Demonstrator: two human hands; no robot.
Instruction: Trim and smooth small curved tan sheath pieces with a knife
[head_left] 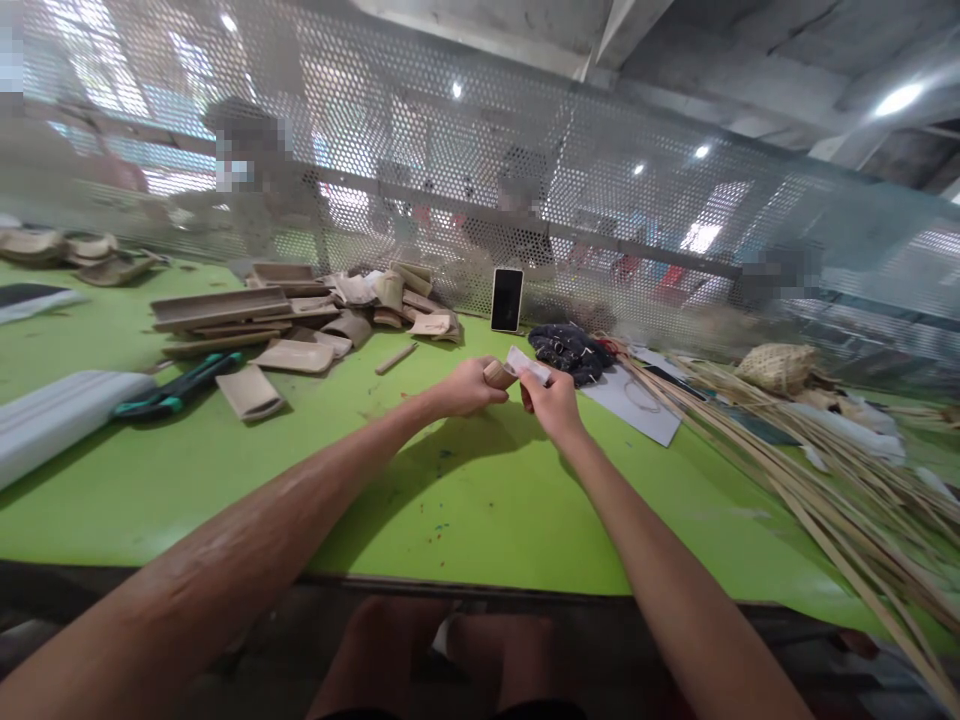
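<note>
My left hand (470,387) is closed round a short tan piece of bamboo (498,374), held above the green table. Just to its right, my right hand (551,395) pinches a small whitish strip (527,364) that looks like paper or sandpaper. The strip's near end meets or overlaps the bamboo; whether they touch I cannot tell. Both arms reach forward from the bottom of the view, and the hands are close together below a phone (508,299) that stands upright against the mesh.
Split bamboo pieces (217,309) are heaped at the back left, near green-and-black cutters (180,387) and a white block (60,415). A dark cloth bundle (570,350) and long bamboo strips (795,450) lie right. A perforated screen (420,170) stands behind; people sit beyond it.
</note>
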